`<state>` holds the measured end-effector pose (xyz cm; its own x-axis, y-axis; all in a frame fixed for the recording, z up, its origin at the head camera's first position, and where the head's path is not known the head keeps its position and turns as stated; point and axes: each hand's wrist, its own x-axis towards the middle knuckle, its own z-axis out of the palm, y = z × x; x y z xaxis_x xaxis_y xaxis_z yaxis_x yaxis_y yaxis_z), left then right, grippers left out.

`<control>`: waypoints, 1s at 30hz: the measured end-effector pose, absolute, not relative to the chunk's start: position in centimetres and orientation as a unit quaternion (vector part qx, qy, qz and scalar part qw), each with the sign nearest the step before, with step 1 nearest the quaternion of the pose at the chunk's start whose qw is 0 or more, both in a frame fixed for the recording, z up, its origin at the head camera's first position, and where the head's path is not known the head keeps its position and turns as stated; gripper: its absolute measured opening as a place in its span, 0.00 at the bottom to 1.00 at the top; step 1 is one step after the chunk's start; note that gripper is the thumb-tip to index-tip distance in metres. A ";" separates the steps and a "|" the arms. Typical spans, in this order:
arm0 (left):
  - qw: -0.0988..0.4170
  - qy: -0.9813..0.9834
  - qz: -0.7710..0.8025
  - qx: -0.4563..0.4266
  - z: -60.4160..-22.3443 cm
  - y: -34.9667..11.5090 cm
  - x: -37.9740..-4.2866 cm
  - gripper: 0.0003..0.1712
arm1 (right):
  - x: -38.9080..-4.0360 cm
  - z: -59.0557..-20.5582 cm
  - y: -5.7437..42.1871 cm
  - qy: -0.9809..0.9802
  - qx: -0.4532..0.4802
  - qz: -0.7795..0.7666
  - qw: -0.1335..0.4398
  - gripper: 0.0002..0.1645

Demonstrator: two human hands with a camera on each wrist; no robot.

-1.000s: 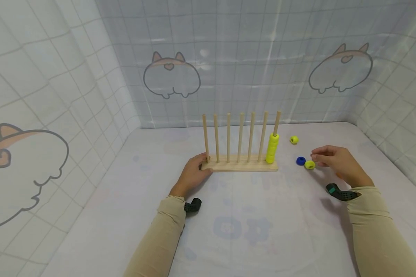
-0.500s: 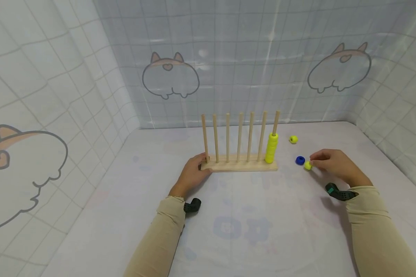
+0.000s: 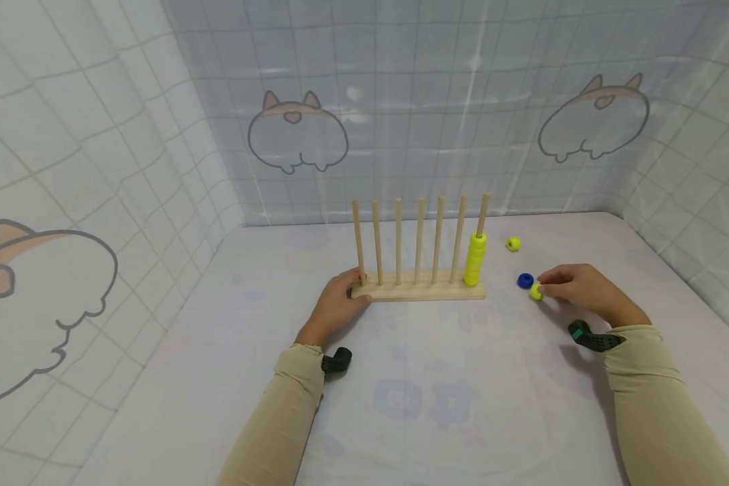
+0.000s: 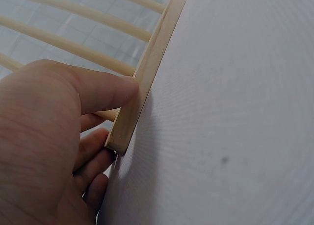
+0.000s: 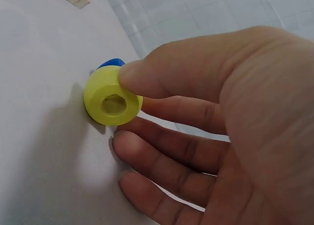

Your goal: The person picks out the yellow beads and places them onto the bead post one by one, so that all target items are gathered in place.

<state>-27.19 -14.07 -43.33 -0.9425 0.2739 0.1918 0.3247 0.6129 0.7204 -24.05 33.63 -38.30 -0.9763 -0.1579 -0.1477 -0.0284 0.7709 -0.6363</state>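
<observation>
A wooden peg rack (image 3: 418, 291) stands on the cloth, with several upright pegs in a row. Its left end is gripped by my left hand (image 3: 338, 304), the thumb lying on the front edge of the base (image 4: 147, 63). Stacked yellow beads (image 3: 475, 260) fill the lower part of the rightmost peg. Off to the right, my right hand (image 3: 583, 290) pinches a loose yellow bead (image 5: 100, 87) between thumb and forefinger, its hole showing in the right wrist view. Right behind that bead sits a blue bead (image 3: 525, 281), mostly hidden in the right wrist view.
Another yellow bead (image 3: 513, 244) lies farther back, right of the rack. White cloth (image 3: 401, 432) covers the table. A grid-patterned curtain (image 3: 401, 121) with cartoon animal figures hangs behind and along both sides.
My right hand has come down and left onto the nearer yellow bead, which has turned and is now pinched. The left hand keeps its hold on the rack.
</observation>
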 end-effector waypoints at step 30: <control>0.018 -0.899 -0.407 -0.160 -43.4 -14.1 -27.3 0.33 | -23.5 -38.0 34.4 0.908 -0.028 -0.409 0.089 0.30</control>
